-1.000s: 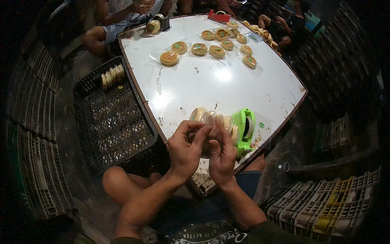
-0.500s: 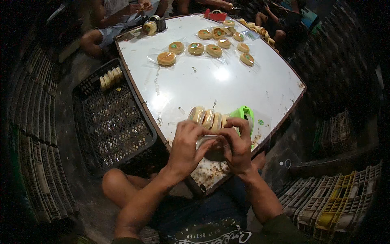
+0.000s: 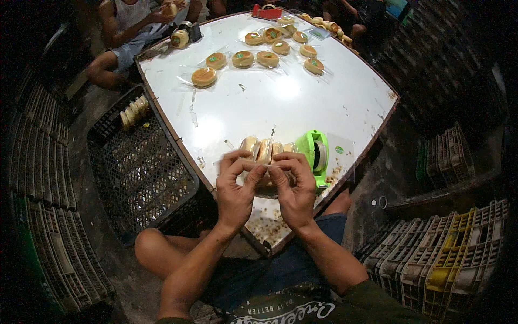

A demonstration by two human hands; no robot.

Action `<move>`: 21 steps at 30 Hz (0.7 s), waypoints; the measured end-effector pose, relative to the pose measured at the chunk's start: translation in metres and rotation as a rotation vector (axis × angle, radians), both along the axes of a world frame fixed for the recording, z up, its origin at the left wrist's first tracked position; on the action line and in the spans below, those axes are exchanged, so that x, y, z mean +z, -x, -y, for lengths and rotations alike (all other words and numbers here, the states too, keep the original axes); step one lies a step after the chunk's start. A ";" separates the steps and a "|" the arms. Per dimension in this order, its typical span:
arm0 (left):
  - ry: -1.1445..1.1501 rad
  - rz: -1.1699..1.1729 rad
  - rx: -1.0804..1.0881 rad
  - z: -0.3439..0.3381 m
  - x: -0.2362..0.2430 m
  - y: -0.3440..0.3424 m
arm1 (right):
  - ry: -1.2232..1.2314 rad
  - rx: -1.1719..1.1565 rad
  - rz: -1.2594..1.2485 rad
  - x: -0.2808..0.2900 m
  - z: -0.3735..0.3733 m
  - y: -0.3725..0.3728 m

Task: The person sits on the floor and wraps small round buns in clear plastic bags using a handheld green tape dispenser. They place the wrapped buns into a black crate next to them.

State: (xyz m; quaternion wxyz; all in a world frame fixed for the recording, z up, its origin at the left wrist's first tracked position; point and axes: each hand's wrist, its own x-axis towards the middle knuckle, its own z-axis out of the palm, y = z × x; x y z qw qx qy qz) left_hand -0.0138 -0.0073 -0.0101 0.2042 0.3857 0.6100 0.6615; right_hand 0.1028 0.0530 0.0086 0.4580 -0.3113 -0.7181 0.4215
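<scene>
My left hand (image 3: pixel 236 197) and my right hand (image 3: pixel 295 196) meet at the table's near corner, fingers closed on a clear plastic bag (image 3: pixel 267 187), thumbs pinching its top edge. What is inside is mostly hidden by my fingers, though it looks round and bun-like. Just beyond lies a row of wrapped buns (image 3: pixel 264 148), on their sides. A green tape dispenser (image 3: pixel 320 171) stands right of this row, beside a small green oval sticker (image 3: pixel 339 149). Several bagged round buns (image 3: pixel 243 59) lie spread over the far part of the white table (image 3: pixel 216 113).
A black crate (image 3: pixel 140 178) with wrapped buns (image 3: pixel 135 113) sits left of the table. Stacked crates (image 3: pixel 431 254) flank me. A co-worker (image 3: pixel 124 29) holds something at back left; another (image 3: pixel 361 16) sits back right. Red (image 3: pixel 268 12) and black (image 3: pixel 191 33) dispensers stand at the far edge.
My fingers have shifted on the bag: both thumbs now meet side by side at its top, and my right hand has moved slightly left. The view has shifted, moving the table leftward in frame.
</scene>
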 end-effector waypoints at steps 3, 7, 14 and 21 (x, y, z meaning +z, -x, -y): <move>-0.065 -0.310 0.239 0.006 0.001 -0.007 | -0.057 -0.110 -0.047 0.012 0.010 0.004; -0.062 0.763 0.029 0.005 0.001 -0.007 | 0.091 -0.177 -0.200 -0.005 0.023 0.019; -0.277 0.710 -0.006 0.002 0.017 -0.013 | 0.201 -0.018 -0.354 -0.003 0.022 0.018; -0.123 0.477 0.137 -0.008 0.000 -0.012 | 0.108 -0.271 -0.208 -0.045 -0.030 -0.063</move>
